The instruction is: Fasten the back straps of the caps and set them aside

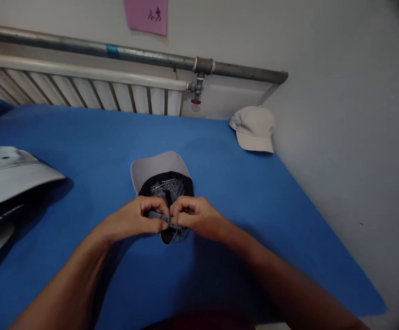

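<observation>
A baseball cap (161,167) lies upside down on the blue table, its pale grey brim pointing away from me and its dark inside facing up. Both hands meet at the strap (158,216) on the cap's back edge. My left hand (139,216) pinches the strap between thumb and forefinger from the left. From the right, my right hand (197,216) pinches the same strap, its fingertips almost touching the left ones. Raised lettering shows inside the crown. The fingers partly hide the strap's fastening.
A pale cap (254,128) rests at the table's far right corner by the wall. Several stacked caps (17,176) stand at the left edge. Behind the blue table (110,133) are a white radiator (92,89), a metal pipe (151,57) and a red-handled valve (196,89).
</observation>
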`<state>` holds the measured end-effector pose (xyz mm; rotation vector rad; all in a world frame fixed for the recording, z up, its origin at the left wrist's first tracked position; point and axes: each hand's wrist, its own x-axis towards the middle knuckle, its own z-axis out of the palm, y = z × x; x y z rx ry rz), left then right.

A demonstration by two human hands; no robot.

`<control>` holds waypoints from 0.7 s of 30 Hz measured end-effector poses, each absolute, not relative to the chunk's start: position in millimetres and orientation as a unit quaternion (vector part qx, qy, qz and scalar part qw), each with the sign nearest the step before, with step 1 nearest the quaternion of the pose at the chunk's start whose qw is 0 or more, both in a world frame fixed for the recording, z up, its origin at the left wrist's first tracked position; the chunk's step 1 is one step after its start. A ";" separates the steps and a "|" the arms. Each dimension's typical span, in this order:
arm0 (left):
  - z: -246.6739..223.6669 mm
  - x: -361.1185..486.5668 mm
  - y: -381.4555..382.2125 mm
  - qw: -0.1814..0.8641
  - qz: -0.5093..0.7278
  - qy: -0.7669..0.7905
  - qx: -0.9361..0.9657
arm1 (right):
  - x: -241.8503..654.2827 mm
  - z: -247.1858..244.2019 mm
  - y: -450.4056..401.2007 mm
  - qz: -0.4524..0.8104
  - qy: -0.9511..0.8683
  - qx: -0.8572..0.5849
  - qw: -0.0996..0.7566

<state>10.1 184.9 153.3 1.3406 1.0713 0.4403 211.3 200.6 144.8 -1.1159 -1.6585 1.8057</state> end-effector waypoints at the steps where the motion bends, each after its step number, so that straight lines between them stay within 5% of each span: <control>1: 153.9 10.1 184.9 0.633 0.195 0.468 0.584 | 210.9 145.1 200.1 0.654 -0.596 -0.406 0.228; 8: 153.7 9.4 184.3 0.631 0.215 0.483 0.567 | 209.8 144.1 196.4 0.614 -0.626 -0.394 0.276; 21: 151.7 12.3 183.6 0.634 0.256 0.492 0.539 | 211.9 127.6 193.0 0.322 -0.819 -0.288 0.377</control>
